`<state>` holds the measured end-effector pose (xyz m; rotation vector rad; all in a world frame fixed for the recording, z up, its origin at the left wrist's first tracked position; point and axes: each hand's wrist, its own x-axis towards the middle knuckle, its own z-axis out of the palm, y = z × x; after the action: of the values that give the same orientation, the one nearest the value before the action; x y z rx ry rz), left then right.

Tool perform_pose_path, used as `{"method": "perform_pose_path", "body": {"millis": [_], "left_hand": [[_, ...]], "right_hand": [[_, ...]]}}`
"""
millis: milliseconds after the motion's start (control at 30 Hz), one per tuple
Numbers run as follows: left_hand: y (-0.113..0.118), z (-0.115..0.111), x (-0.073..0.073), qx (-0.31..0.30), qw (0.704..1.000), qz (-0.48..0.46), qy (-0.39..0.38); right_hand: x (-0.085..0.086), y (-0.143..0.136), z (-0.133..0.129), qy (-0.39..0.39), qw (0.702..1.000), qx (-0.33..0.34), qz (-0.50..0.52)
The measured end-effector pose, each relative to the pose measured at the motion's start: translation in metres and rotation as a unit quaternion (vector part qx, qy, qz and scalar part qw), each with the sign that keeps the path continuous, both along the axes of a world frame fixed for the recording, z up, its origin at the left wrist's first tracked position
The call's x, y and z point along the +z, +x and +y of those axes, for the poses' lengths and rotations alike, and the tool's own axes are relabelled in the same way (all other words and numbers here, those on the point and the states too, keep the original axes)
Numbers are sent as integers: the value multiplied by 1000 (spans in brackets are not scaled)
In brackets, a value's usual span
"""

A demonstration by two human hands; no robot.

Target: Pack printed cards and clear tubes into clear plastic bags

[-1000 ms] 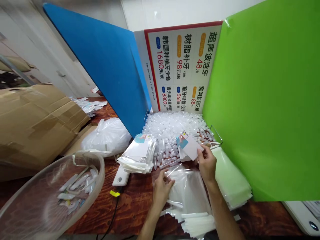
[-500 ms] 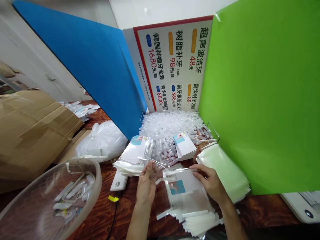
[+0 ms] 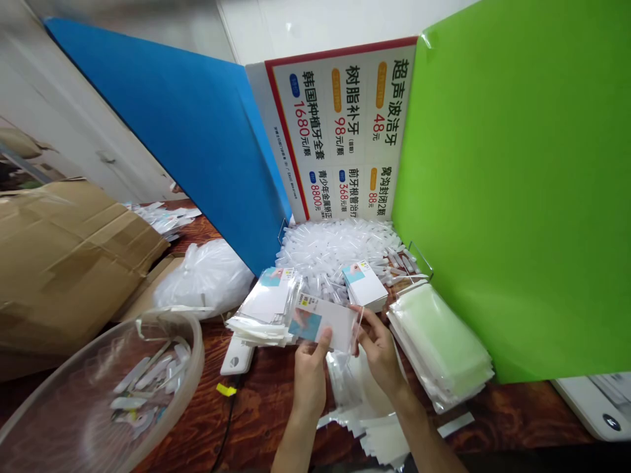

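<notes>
The bench (image 3: 266, 407) is dark reddish-brown wood with visible grain and a soft sheen; the box (image 3: 73, 263) is matt brown cardboard with glossy tape, and the basket (image 3: 197, 355) is translucent plastic. The tied bag (image 3: 204, 272) is thin, crinkled, shiny plastic, while the card held in the hands (image 3: 325, 323) looks like smooth printed paper under clear plastic film. The green panel (image 3: 513, 197) is smooth with a faint sheen, and the bent wire (image 3: 420, 257) looks like metal.

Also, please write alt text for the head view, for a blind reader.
Left hand and right hand hold a printed card in clear plastic over a wooden table. Behind, whitish pieces lie heaped between a blue board, a lettered board and a green board.
</notes>
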<state>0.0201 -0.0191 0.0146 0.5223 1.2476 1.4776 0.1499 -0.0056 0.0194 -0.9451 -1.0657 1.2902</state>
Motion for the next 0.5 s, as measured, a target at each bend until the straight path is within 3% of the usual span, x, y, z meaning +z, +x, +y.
{"method": "perform_pose_path", "body": {"millis": [133,267,333,400,500], "left_hand": [[-25,9,8,-37,997,73,5],[-87,30,32,-47,977,207,5],[-119,44,43,-30,950,309,21],[-145,61,51,-13,905,423,34],[-166,86,56,-7,826,562,45]], "right_hand": [[0,-12,2,24,1000,12,1],[2,7,18,66,992,-14,-104],[2,21,33,89,978,-59,-181],[-1,32,50,125,940,-129,-290],[-10,41,70,127,851,-212,-464]]}}
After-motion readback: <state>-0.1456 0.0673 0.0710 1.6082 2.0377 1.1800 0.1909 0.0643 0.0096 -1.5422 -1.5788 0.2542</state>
